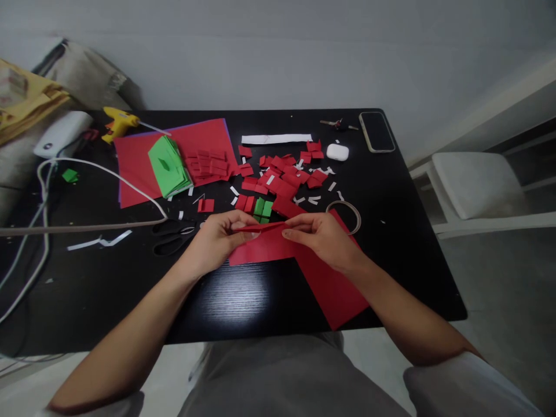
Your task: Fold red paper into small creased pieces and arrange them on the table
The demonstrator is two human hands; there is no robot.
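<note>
Between my two hands is a piece of red paper (264, 246), its far edge folded up into a flap. My left hand (222, 236) pinches the left end of that fold, thumb on the near side. At the fold's right end, my right hand (319, 236) pinches the paper with thumb and fingers together. A larger red sheet (332, 284) lies under my right wrist on the table. Just beyond my hands sit small green folded pieces (263, 207) and a pile of red folded pieces (282, 176). Black-handled scissors (171, 237) lie beside my left hand, partly hidden.
A roll of tape (347, 215) lies right of my right hand. Farther back are a white earbud case (337, 152), a phone (377, 132), keys (339, 124) and a white strip (277, 139). At left are green paper (167, 165), a yellow glue gun (119, 123) and a white cable (108, 168).
</note>
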